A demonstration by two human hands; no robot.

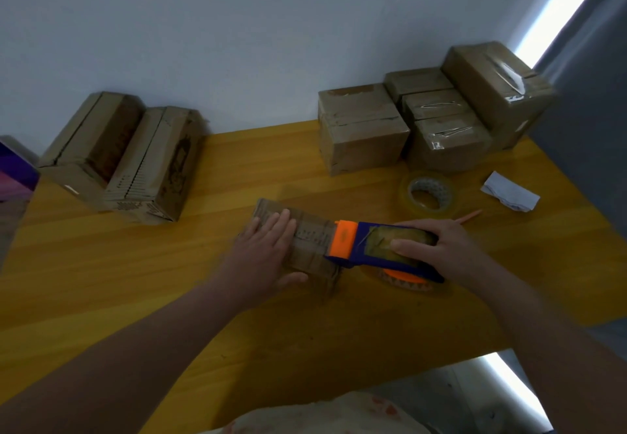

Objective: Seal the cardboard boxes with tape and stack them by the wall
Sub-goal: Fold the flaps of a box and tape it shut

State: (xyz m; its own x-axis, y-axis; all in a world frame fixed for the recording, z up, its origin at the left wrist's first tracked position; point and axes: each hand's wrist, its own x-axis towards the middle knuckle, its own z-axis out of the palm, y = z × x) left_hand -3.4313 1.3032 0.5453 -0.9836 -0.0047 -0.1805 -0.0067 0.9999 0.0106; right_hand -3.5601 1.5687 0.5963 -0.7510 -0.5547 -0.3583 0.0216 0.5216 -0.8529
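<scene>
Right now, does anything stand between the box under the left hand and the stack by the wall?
Only the tape roll lies before the right half of the stack; toward its left half, nothing visible.

We see only part of the small box (305,259): the left hand (268,247) covers its left end and the tape dispenser (359,247) hides its right end. The print (310,234) on it is too blurred to read. The right hand (441,247) hides part of the orange pen (470,216). The left edge cuts off a purple object (17,172).
</scene>
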